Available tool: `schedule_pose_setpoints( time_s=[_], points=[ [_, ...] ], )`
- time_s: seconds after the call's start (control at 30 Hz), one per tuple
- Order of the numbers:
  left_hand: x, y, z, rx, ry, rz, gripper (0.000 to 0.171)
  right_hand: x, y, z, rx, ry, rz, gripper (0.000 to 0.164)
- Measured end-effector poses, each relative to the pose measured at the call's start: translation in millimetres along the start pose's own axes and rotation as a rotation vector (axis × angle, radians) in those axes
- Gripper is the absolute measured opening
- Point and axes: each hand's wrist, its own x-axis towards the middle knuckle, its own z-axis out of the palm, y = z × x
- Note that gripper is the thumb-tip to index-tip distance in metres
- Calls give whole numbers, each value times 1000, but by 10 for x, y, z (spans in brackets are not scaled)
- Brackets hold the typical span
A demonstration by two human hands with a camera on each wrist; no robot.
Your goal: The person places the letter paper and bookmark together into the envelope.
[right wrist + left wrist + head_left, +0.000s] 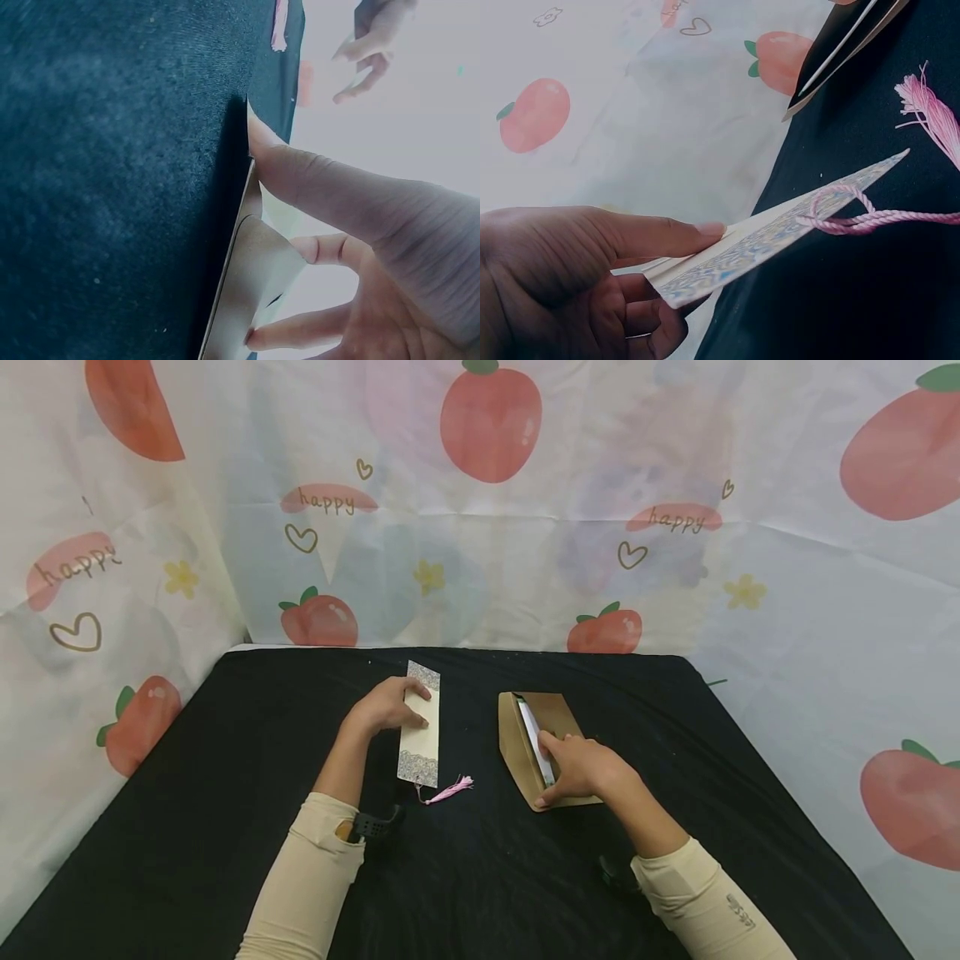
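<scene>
A cream bookmark [422,743] with silver patterned ends stands lengthwise at the middle of the black cloth, its pink tassel [453,788] trailing from the near end. My left hand [382,705] grips it by the left long side; in the left wrist view the thumb [675,236] lies on its face and other fingers curl behind. To the right is a brown paper envelope [516,752], its flap raised, with a white sheet [528,723] showing in the opening. My right hand [583,767] holds the envelope near its lower edge, thumb at the flap's corner, fingers on the paper.
The black cloth [450,877] covers the table. A pale curtain [420,452] printed with peaches surrounds its back and sides. Dark straps circle both wrists, a watch-like band [378,823] on the left.
</scene>
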Motion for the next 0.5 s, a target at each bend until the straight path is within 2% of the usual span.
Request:
schedule_pose_setpoints(
  time_s=[0.5],
  points=[
    [47, 84, 75, -20, -33, 67, 40, 15, 14, 9, -8, 6, 1, 66]
  ],
)
